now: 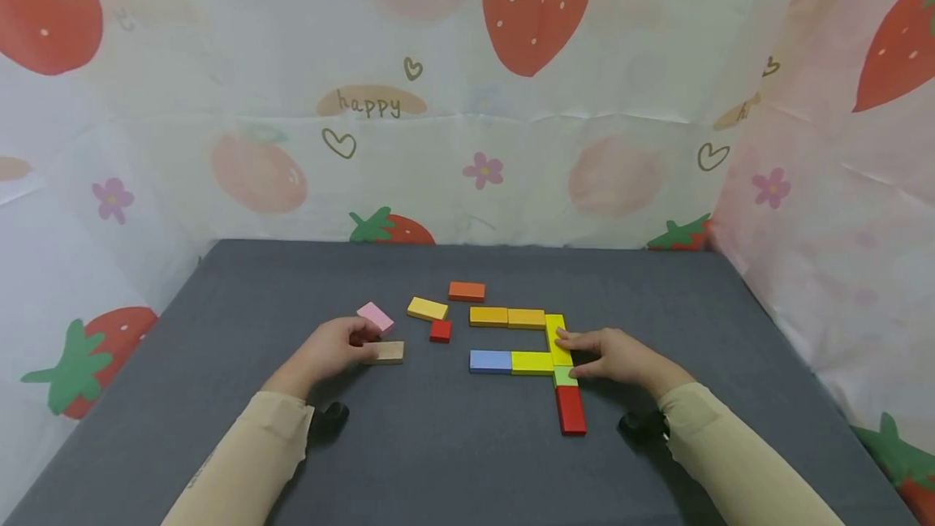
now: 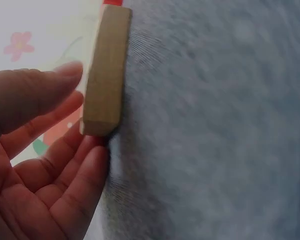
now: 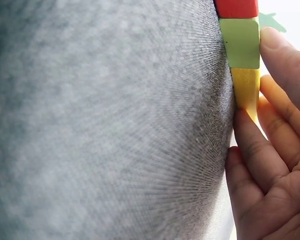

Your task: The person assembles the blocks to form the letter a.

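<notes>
1. Strawberry-print cloth [image 1: 438, 185] is hung behind a bench [image 1: 409, 461] covered in dark grey.
2. Main bit: the plain wooden block [image 1: 390, 353] is found on the bench, left of the joined shape. Its left end is partly covered by the left hand [image 1: 339, 351]; thumb and fingertips are gathered narrowly there, but whether it's actually pinched can't be told.
3. An upright-running yellow block [image 1: 559, 353] and the green block [image 1: 566, 377] below it are touched by the right hand [image 1: 617, 355], finger and thumb spread, nothing wrapped.
4. Progress, at a guess past halfway: seven blocks are joined, those two plus two amber blocks [image 1: 489, 316], a blue block [image 1: 489, 361], a sideways yellow block [image 1: 532, 363] and a long red block [image 1: 571, 411].
5. Probably left to be placed: the wooden one, plus the loose pink block [image 1: 376, 316], pale yellow block [image 1: 427, 308], small red block [image 1: 440, 331] and orange block [image 1: 466, 291].
6. Containers? None can be spotted.
</notes>
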`<action>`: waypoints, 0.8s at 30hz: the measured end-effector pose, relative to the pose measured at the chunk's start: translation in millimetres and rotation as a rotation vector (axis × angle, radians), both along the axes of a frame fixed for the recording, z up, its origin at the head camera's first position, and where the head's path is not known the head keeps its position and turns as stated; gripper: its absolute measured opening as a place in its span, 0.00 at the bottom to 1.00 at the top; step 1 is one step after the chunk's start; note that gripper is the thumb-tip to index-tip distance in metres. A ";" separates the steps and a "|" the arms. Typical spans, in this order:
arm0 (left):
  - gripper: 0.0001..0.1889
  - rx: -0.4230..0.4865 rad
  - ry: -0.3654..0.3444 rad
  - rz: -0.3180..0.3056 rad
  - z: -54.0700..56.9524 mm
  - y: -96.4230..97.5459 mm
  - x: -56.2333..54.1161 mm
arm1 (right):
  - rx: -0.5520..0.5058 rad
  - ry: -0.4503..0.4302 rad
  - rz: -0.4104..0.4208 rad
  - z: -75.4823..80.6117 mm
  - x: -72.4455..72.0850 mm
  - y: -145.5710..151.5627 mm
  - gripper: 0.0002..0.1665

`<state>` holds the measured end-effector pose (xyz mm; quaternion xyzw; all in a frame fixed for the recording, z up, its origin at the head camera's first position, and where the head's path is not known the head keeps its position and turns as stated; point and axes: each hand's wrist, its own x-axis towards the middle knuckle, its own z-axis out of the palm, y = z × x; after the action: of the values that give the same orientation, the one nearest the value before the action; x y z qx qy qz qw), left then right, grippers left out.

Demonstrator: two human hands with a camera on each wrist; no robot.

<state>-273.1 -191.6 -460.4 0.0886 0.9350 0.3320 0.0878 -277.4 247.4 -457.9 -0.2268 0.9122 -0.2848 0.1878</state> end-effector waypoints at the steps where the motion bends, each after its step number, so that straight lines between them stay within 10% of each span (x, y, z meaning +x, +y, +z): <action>1: 0.13 -0.010 -0.006 0.001 -0.6 -0.3 -0.1 | 0.001 0.000 0.000 0.1 0.1 -0.2 0.36; 24: 0.08 -0.080 -0.010 -0.036 3.3 3.2 0.2 | 0.007 0.011 0.002 -0.5 0.5 0.1 0.36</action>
<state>-272.9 -188.4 -457.1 0.0999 0.9453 0.2932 0.1020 -276.9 247.5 -458.4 -0.2288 0.9140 -0.2801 0.1838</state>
